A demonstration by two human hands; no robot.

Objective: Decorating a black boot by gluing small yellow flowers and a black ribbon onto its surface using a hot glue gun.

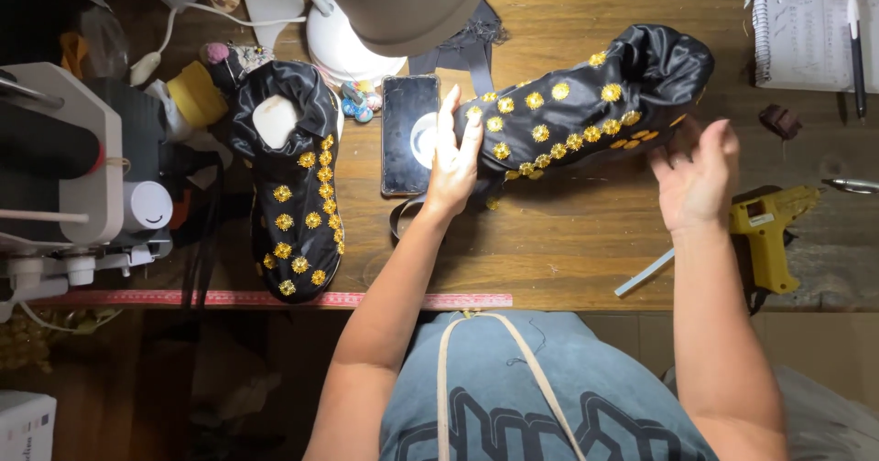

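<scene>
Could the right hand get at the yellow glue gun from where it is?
Probably yes. The right hand hovers open beside the black shoe, and the glue gun lies just to its right on the table, with nothing between them.

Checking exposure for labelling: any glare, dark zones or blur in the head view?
Head view: lamp base is blown out white, with a bright glare spot on the phone screen; the area under the table edge at lower left is nearly black; the right hand looks slightly motion-blurred, the left hand and the black shoe sharp.
</scene>
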